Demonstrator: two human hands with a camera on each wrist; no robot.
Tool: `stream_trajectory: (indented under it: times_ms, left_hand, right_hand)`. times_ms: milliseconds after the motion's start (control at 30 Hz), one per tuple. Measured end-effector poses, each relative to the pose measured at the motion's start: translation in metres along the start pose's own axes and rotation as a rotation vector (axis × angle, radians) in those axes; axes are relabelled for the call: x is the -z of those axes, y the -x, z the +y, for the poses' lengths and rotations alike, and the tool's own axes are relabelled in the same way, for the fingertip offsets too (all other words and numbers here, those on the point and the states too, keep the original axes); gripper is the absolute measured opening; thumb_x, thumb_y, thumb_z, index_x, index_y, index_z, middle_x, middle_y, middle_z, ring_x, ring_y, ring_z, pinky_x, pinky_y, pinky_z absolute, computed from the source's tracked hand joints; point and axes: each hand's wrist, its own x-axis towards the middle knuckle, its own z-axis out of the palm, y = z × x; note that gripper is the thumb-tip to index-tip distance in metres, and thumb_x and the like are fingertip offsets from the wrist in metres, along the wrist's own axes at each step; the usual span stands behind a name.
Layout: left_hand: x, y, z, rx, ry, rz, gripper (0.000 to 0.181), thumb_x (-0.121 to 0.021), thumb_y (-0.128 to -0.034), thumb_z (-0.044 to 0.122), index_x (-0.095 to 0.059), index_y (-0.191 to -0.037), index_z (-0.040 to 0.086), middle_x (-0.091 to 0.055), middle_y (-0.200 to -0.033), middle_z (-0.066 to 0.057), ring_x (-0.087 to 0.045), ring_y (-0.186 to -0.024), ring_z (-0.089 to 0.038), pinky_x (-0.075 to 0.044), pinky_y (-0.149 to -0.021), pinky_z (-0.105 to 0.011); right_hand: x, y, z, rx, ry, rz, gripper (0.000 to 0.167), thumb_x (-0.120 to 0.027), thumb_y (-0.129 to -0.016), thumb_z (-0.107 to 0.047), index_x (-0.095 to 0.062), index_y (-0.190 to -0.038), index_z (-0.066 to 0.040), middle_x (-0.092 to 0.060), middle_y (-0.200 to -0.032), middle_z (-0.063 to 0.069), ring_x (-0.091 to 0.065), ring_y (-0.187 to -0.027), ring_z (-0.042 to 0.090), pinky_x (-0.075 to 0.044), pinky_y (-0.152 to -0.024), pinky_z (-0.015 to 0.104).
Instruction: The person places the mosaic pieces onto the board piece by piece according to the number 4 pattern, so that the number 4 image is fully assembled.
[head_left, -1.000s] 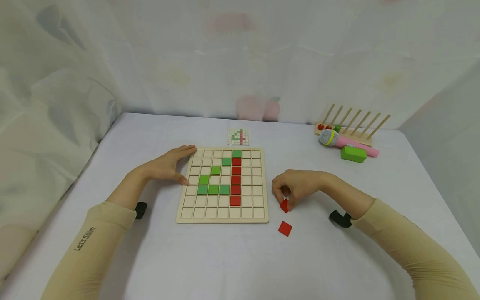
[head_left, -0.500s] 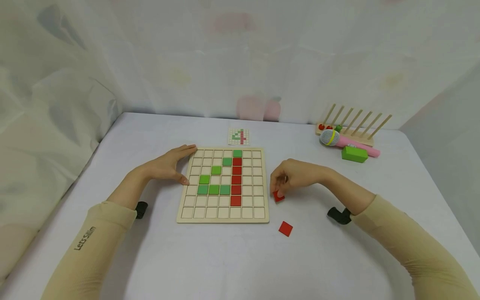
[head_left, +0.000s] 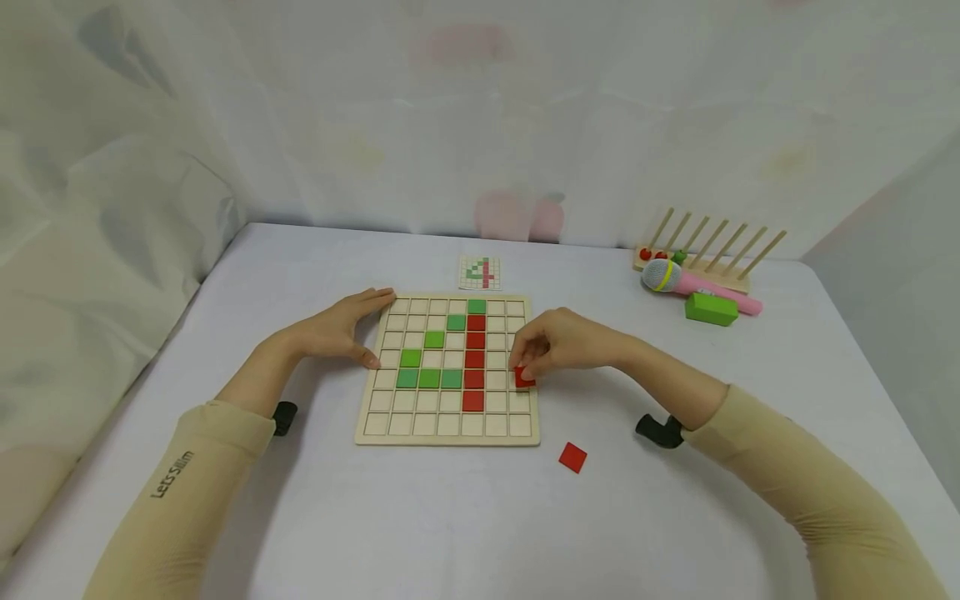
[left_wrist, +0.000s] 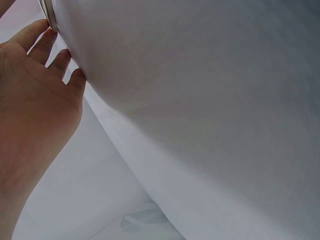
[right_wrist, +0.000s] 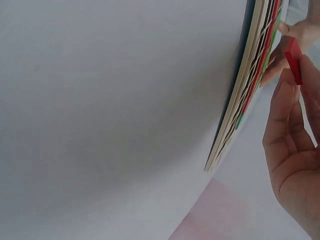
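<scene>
A wooden grid board (head_left: 375, 427) lies on the table, with green and red square tiles set in its cells. The red tiles form an upright column and the green ones a slanted line and a row to its left. My left hand (head_left: 333, 329) rests at the board's left edge, fingers extended and touching it; the left wrist view shows the same hand (left_wrist: 42, 95) at the board's edge. Over the board's right side, my right hand (head_left: 566, 340) pinches a red square tile (head_left: 524, 377) between thumb and fingers. In the right wrist view that tile (right_wrist: 294, 59) is tilted, above the board.
Another red tile (head_left: 573, 457) lies on the table right of the board's near corner. A small pattern card (head_left: 480, 272) is behind the board. At the back right are a pegged wooden stand (head_left: 738, 282), a pink toy microphone (head_left: 693, 285) and a green block (head_left: 711, 309).
My right hand has lifted the red tile from the table right of the board and moved it left, over the board's right columns. My left hand has stayed at the board's edge.
</scene>
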Motion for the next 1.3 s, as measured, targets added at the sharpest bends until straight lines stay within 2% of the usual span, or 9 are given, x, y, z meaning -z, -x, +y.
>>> stream_trajectory:
  times_ms: [467, 733, 900, 1200, 1300]
  left_hand:
    - [-0.001, 0.001, 0.001, 0.003, -0.005, 0.000, 0.116, -0.089, -0.0677, 0.030, -0.020, -0.158, 0.008, -0.010, -0.168, -0.013, 0.000, -0.156, -0.041, -0.004, -0.123, -0.065]
    - [-0.001, 0.000, -0.001, 0.009, -0.003, 0.000, 0.117, -0.089, -0.0676, 0.033, -0.019, -0.159, 0.009, -0.009, -0.169, -0.012, 0.001, -0.156, -0.040, -0.004, -0.123, -0.065]
    - [0.000, 0.001, 0.000, 0.012, -0.001, -0.003, 0.117, -0.089, -0.0676, 0.032, -0.019, -0.159, 0.009, -0.009, -0.169, -0.012, 0.001, -0.156, -0.040, -0.004, -0.123, -0.065]
    - [0.001, 0.002, 0.002, 0.015, 0.001, -0.005, 0.117, -0.089, -0.0677, 0.032, -0.019, -0.159, 0.009, -0.010, -0.169, -0.012, 0.001, -0.156, -0.040, -0.004, -0.123, -0.065]
    - [0.001, 0.001, 0.002, 0.017, -0.002, -0.005, 0.117, -0.089, -0.0678, 0.033, -0.019, -0.159, 0.009, -0.009, -0.169, -0.012, 0.001, -0.156, -0.040, -0.004, -0.123, -0.066]
  right_hand:
    - [-0.019, -0.015, -0.019, -0.029, -0.030, 0.044, 0.014, -0.074, -0.084, -0.010, -0.075, -0.097, -0.016, -0.070, -0.082, -0.003, -0.062, -0.076, 0.010, -0.052, -0.072, 0.023]
    - [-0.025, -0.021, -0.028, -0.052, -0.026, 0.074, 0.015, -0.072, -0.083, -0.008, -0.076, -0.094, -0.018, -0.070, -0.082, -0.004, -0.062, -0.077, 0.009, -0.052, -0.073, 0.024]
    - [-0.031, -0.026, -0.034, -0.044, -0.032, 0.053, 0.013, -0.073, -0.083, -0.008, -0.076, -0.093, -0.016, -0.069, -0.078, -0.002, -0.062, -0.073, 0.009, -0.053, -0.070, 0.023]
    - [-0.044, -0.032, -0.040, -0.028, 0.022, -0.018, 0.014, -0.070, -0.084, -0.007, -0.077, -0.092, -0.017, -0.069, -0.081, -0.005, -0.060, -0.074, 0.006, -0.051, -0.070, 0.019]
    - [-0.047, -0.033, -0.041, -0.045, 0.012, -0.029, 0.013, -0.072, -0.084, -0.007, -0.076, -0.090, -0.017, -0.071, -0.077, -0.005, -0.062, -0.071, 0.005, -0.052, -0.069, 0.019]
